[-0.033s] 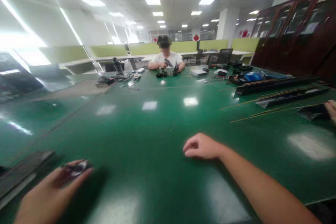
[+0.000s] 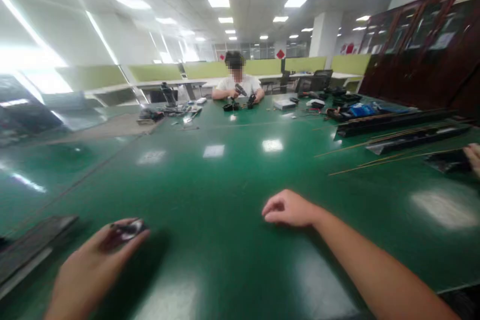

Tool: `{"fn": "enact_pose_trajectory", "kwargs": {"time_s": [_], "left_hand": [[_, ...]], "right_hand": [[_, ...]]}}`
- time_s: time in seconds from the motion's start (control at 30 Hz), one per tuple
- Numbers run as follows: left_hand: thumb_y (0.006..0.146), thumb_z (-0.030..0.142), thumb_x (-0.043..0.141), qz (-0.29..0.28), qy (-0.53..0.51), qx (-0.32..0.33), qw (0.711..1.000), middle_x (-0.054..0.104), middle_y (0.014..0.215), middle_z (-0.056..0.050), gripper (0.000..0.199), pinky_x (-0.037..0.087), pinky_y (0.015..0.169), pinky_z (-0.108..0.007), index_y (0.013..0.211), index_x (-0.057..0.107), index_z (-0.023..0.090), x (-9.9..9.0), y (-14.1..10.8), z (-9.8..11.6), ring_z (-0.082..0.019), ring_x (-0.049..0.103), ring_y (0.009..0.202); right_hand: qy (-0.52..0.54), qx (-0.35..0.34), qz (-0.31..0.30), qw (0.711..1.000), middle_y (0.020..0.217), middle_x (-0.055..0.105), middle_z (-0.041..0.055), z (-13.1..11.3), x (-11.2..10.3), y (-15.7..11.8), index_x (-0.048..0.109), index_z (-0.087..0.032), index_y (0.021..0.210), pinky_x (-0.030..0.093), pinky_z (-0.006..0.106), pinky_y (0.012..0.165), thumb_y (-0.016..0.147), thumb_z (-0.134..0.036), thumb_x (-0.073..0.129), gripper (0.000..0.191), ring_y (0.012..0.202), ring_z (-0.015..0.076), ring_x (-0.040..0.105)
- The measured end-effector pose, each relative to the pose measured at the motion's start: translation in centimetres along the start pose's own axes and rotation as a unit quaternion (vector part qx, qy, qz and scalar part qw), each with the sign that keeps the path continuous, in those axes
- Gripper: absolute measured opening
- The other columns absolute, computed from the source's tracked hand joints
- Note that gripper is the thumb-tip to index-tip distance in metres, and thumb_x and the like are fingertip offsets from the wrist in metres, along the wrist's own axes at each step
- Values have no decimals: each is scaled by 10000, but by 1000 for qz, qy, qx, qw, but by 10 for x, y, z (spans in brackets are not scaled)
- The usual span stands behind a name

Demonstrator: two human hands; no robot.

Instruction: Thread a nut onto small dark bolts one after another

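At the lower left, my left hand (image 2: 99, 257) grips a small dark object with a shiny, pale round face (image 2: 131, 230) between thumb and fingers, held just over the green table (image 2: 210, 185). My right hand (image 2: 288, 208) rests on the table right of the middle, its fingers curled toward the thumb. A small gap shows inside that curl, and whether anything is in it cannot be made out.
Across the table a person (image 2: 238, 85) handles dark parts. Black channels (image 2: 397, 121) and thin rods lie at right, near another person's hand (image 2: 473, 156). A grey slab (image 2: 35, 242) lies at left; a white box (image 2: 284, 104) sits at the back.
My left hand has moved right and slightly up, away from the grey slab, carrying the small dark object. My right hand has stayed nearly still.
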State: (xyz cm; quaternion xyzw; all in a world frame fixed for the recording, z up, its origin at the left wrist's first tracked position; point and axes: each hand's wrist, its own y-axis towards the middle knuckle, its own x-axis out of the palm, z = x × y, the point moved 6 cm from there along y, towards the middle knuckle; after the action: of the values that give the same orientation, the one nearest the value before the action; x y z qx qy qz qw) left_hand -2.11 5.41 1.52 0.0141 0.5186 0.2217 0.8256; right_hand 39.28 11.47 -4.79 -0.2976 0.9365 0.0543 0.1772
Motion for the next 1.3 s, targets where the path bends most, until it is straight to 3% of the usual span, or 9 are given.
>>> {"fn": "enact_pose_trajectory", "kwargs": {"time_s": [0.07, 0.17, 0.23, 0.3, 0.4, 0.53, 0.77, 1.0, 1.3], "left_hand": [[710, 587, 703, -47, -74, 59, 994, 728, 931, 17, 449, 525, 828, -365, 1025, 642, 272, 29, 4, 63, -243, 677, 880], [714, 471, 734, -143, -168, 194, 956, 710, 884, -9, 360, 522, 803, -321, 944, 633, 213, 74, -1, 150, -202, 667, 827], [715, 363, 738, -171, -191, 252, 933, 695, 867, -12, 267, 510, 767, -299, 891, 625, 197, 98, -8, 189, -183, 651, 803], [723, 277, 721, -192, -202, 280, 919, 686, 859, -7, 201, 495, 736, -286, 880, 625, 196, 118, -16, 210, -171, 639, 789], [739, 223, 703, -211, -218, 282, 910, 682, 854, 8, 164, 482, 725, -274, 886, 633, 204, 139, -21, 215, -159, 634, 786], [751, 249, 727, -225, -223, 280, 906, 679, 862, 24, 176, 477, 723, -268, 900, 640, 216, 150, -21, 204, -151, 631, 790], [758, 303, 757, -234, -231, 299, 896, 678, 875, 29, 215, 470, 713, -266, 932, 652, 234, 152, -25, 207, -149, 624, 787], [749, 266, 768, -204, -249, 340, 884, 694, 961, -10, 280, 480, 789, -291, 1012, 680, 233, 152, -28, 208, -176, 632, 871], [802, 238, 708, -203, -268, 375, 864, 689, 966, -22, 218, 484, 800, -292, 1019, 688, 235, 148, -33, 212, -166, 626, 878]], "right_hand": [[28, 6, 16, 999, 788, 726, 58, 2, -3, 0, 752, -124, 935, 480, 234, 588, 765, -356, 728, 289, 619, 133, 628], [47, 0, 57, 997, 727, 697, 38, 4, -12, 0, 738, -117, 960, 479, 236, 589, 736, -339, 753, 315, 605, 128, 611], [42, -8, 90, 995, 720, 683, 22, 5, -18, -1, 722, -123, 1018, 483, 239, 612, 727, -303, 757, 344, 618, 124, 604], [16, -15, 117, 993, 742, 681, 13, 4, -21, -1, 703, -140, 1080, 485, 242, 628, 728, -254, 741, 372, 625, 119, 598], [-52, -24, 130, 990, 762, 683, 4, 2, -20, 0, 688, -171, 1121, 486, 245, 639, 736, -191, 706, 386, 631, 115, 593], [-107, -66, 145, 981, 901, 697, 28, -6, -15, 0, 660, -191, 1181, 511, 268, 713, 728, -160, 700, 456, 743, 138, 625], [-135, -85, 158, 974, 989, 687, 42, -13, -13, -2, 639, -209, 1196, 517, 298, 770, 706, -182, 743, 502, 835, 168, 629], [-131, -62, 160, 976, 998, 693, 45, -11, -13, -3, 596, -214, 1261, 523, 304, 762, 696, -220, 769, 591, 827, 175, 645], [-157, -97, 147, 972, 1025, 698, 47, -20, -12, -6, 671, -213, 1110, 517, 302, 797, 737, -227, 741, 380, 876, 184, 648]]}}
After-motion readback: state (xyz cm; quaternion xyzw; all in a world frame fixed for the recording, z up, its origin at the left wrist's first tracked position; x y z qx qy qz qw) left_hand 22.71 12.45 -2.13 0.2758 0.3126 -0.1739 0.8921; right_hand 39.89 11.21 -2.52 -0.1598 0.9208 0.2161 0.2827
